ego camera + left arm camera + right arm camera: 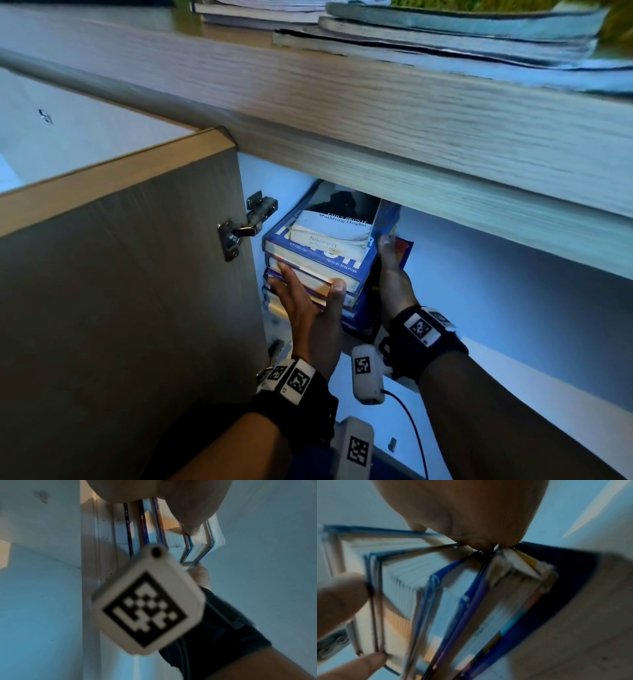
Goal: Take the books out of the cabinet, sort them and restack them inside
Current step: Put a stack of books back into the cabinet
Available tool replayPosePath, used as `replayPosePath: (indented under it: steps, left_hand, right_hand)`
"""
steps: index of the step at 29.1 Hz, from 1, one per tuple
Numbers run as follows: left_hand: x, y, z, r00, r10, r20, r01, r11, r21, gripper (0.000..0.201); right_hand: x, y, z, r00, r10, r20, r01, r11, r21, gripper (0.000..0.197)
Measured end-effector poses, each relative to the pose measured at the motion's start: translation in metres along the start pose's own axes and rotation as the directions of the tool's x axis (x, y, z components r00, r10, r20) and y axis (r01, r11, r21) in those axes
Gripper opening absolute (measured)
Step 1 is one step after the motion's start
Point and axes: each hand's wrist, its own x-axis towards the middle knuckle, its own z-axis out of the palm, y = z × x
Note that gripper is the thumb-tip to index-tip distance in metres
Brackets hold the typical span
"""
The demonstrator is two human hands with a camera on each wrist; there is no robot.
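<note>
A stack of books [325,253] lies flat in the left corner of the open cabinet, with a small cream paperback [332,229] on top of a large blue one. My left hand [305,301] lies against the stack's front page edges, fingers straight and thumb at the front corner. My right hand [394,274] presses on the stack's right side with its thumb pointing up; its other fingers are hidden. The left wrist view has the page edges [171,538] and my left thumb [192,530]. In the blurred right wrist view my right palm [471,513] meets the stack's corner [453,588].
The cabinet door [120,274] stands open on the left, its hinge [246,226] beside the stack. A thick wooden countertop [376,113] overhangs the opening and carries more books [445,37]. A red-orange cover [404,250] shows behind my right thumb. The white shelf floor [513,325] stretches to the right.
</note>
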Motion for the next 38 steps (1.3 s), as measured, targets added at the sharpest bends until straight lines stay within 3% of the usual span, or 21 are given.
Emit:
replayPosePath:
  steps: [3,9,11,14,17,21,25,30,36,38]
  left_hand:
    - [0.0,-0.003,-0.001,1.0,0.005,-0.003,-0.005,1.0,-0.016,0.104]
    - [0.012,-0.005,-0.007,0.999,-0.042,-0.008,0.042,0.998,-0.044,0.108]
    - [0.013,-0.007,-0.008,0.999,-0.032,-0.021,0.03,0.997,-0.077,0.111]
    - [0.016,-0.008,-0.014,0.998,0.005,-0.059,-0.016,0.982,-0.189,0.115]
    - [0.02,-0.005,-0.02,0.997,0.065,-0.05,-0.071,0.99,-0.124,0.109]
    - [0.024,-0.003,-0.021,0.996,0.083,-0.037,-0.086,0.993,-0.075,0.106]
    - [0.027,-0.006,-0.022,0.997,0.077,-0.026,-0.08,0.992,-0.097,0.105]
    - [0.03,-0.01,-0.024,0.997,0.081,-0.011,-0.082,0.988,-0.129,0.106]
    - [0.031,-0.014,-0.028,0.992,0.124,0.014,-0.122,0.986,-0.117,0.101]
    - [0.03,-0.013,-0.026,0.99,0.138,0.013,-0.135,0.983,-0.128,0.099]
  right_hand:
    - [0.002,0.001,0.0,1.0,0.013,0.014,-0.013,1.0,0.003,0.102]
    - [-0.021,-0.013,0.01,0.999,0.037,0.032,-0.029,0.97,-0.242,0.117]
    - [-0.023,-0.016,0.006,0.998,-0.039,0.059,0.052,0.968,-0.247,0.108]
    - [-0.035,-0.024,0.003,0.969,-0.245,0.041,0.249,0.954,-0.166,0.075]
    - [-0.045,-0.027,0.009,0.931,-0.36,0.058,0.363,0.899,-0.245,0.058]
    - [-0.049,-0.028,0.017,0.948,-0.308,0.081,0.315,0.864,-0.393,0.061]
    - [-0.044,-0.039,0.013,0.929,-0.364,0.066,0.34,0.77,-0.539,0.065]
    - [-0.052,-0.058,0.011,0.914,-0.399,0.079,0.376,0.756,-0.535,0.082]
    - [-0.054,-0.08,0.026,0.87,-0.372,0.324,0.473,0.443,-0.762,0.063]
    - [-0.053,-0.076,0.028,0.859,-0.389,0.333,0.489,0.429,-0.76,0.058]
